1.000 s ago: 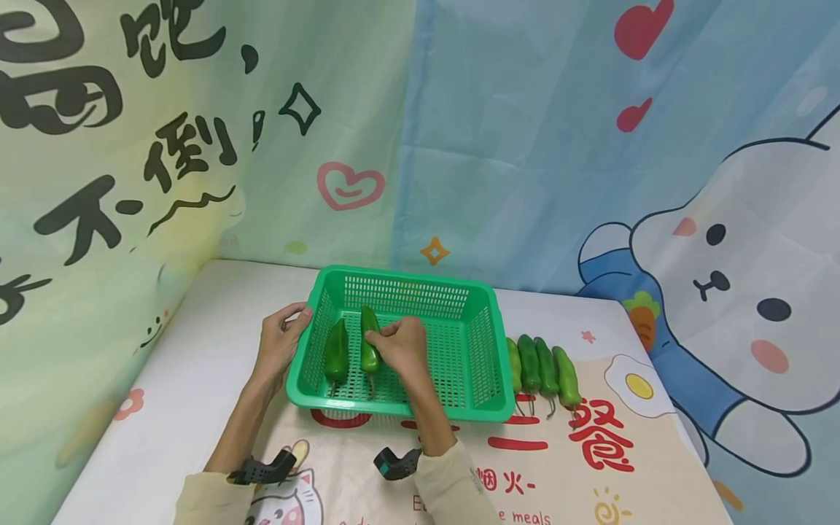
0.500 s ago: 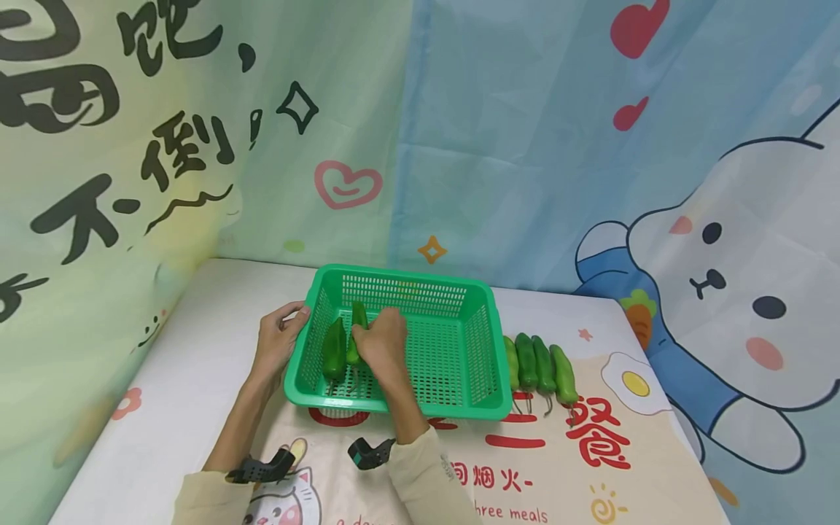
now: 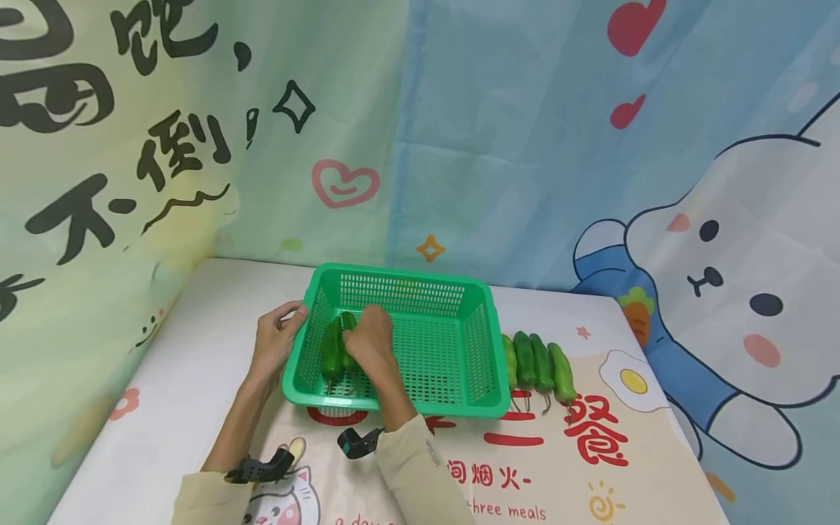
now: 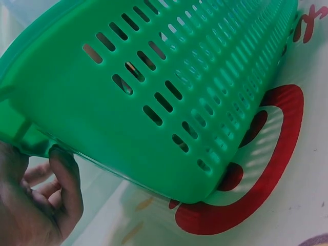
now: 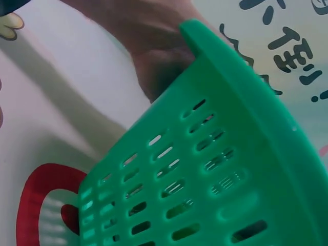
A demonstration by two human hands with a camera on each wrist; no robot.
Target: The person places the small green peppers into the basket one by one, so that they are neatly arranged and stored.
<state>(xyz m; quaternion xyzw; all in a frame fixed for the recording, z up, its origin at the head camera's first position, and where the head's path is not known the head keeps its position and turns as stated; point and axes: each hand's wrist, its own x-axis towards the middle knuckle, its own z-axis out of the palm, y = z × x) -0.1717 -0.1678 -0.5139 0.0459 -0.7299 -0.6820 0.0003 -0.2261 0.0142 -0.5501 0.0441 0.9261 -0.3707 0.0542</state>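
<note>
A green plastic basket (image 3: pixel 426 410) with slotted walls stands on the table in the head view. My left hand (image 3: pixel 274 339) grips its left rim; the left wrist view shows curled fingers (image 4: pixel 69 189) at the rim. Inside the basket, my right hand (image 3: pixel 370 339) holds a green chili pepper (image 3: pixel 349 321), partly covered by the fingers. Another green chili pepper (image 3: pixel 331 350) lies against its left side, stem toward the front. In the right wrist view the basket wall (image 5: pixel 246 128) fills much of the frame, and the right hand's fingers are not visible there.
Several green chili peppers (image 3: pixel 541 364) lie in a row on the table, just right of the basket. Printed cloth (image 3: pixel 512 459) covers the tabletop. A patterned curtain (image 3: pixel 499 146) hangs behind and along the left side.
My right hand has moved left within the basket, bringing its pepper alongside the other one. The left hand keeps its place on the rim.
</note>
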